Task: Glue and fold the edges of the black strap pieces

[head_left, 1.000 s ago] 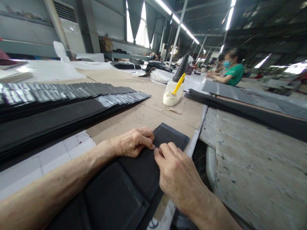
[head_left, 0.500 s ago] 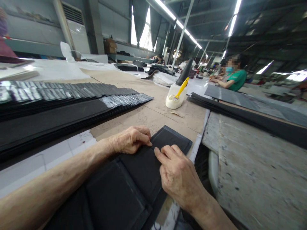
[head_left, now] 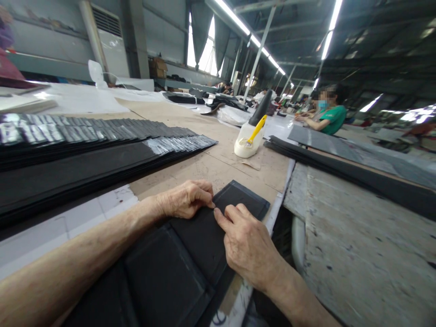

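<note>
A long black panelled sheet (head_left: pixel 177 268) lies in front of me on the cardboard-covered table (head_left: pixel 218 168). My left hand (head_left: pixel 185 200) rests on its left edge with the fingers curled and pinched against the material. My right hand (head_left: pixel 247 243) lies on the sheet just beside it. Its fingers are bent, and the fingertips press down next to the left fingertips. Both hands meet at a crease across the sheet's middle.
Rows of black strips with shiny tape (head_left: pixel 102 131) fill the table's left side. A white glue pot with a yellow-handled brush (head_left: pixel 250 134) stands ahead. Dark sheets (head_left: pixel 340 154) lie across the right-hand table, where a person in a green shirt (head_left: pixel 329 116) works.
My right hand has slid slightly left, closer to the left fingertips. The left hand has stayed on the sheet's edge. The camera view has shifted a little.
</note>
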Tool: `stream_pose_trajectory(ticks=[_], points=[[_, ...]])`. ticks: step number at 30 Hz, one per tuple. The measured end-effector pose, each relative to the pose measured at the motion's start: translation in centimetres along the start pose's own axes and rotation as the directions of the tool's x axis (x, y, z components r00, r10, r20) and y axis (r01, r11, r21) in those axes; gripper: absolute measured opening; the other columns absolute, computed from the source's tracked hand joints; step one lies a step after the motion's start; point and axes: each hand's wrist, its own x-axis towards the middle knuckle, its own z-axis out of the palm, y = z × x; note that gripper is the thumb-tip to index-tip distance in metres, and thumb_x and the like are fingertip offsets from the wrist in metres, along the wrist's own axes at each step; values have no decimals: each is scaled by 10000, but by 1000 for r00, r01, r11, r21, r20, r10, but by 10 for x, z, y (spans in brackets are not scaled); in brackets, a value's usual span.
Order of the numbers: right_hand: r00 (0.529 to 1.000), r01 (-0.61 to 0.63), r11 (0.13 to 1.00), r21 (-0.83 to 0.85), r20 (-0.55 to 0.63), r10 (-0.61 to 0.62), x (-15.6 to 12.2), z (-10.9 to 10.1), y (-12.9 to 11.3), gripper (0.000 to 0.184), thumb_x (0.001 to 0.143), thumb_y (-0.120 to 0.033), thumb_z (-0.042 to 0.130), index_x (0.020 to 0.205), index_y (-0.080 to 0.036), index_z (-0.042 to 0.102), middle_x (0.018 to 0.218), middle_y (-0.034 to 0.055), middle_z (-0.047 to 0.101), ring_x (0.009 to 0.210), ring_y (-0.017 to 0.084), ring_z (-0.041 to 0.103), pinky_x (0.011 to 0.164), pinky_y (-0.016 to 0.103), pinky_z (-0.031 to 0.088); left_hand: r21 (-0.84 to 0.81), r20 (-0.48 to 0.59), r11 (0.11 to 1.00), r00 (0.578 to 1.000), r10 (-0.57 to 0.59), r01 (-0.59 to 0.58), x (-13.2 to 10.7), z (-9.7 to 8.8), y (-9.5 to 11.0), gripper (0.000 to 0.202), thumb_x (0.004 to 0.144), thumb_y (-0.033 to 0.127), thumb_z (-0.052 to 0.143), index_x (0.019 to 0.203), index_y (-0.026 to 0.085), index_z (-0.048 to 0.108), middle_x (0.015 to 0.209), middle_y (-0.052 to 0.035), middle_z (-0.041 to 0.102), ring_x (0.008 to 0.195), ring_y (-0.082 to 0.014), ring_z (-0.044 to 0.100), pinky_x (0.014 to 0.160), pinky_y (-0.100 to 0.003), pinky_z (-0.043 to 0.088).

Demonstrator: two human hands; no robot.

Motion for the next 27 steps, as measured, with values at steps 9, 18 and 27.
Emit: stream_pose_trajectory(ticks=[9,18,27], points=[[1000,-31,999,12,-6,31,-1,-2,-1,426,779,-68,411,1189,-93,524,957,108,501,880,213,406,738,313,420,132,262,984,953,-152,120,15,-32,-2,183,728,41,512,719,124,675,753,-47,609,710,-112,568,653,-175,423],[1000,0,1000,1,-19,0,-1,-3,3,407,745,-57,436,1129,-123,556,931,108,509,845,211,425,683,301,416,371,192,871,891,-412,323,14,-39,59,159,758,117,506,748,144,662,798,-49,620,719,-153,580,653,-235,441],[992,122,973,198,-44,-115,8,0,25,435,725,-30,404,1114,-124,572,861,64,524,802,148,483,780,285,435,283,-71,854,897,-436,437,-21,35,108,160,842,193,419,913,128,548,1030,-114,538,992,-240,477,893,-413,432]])
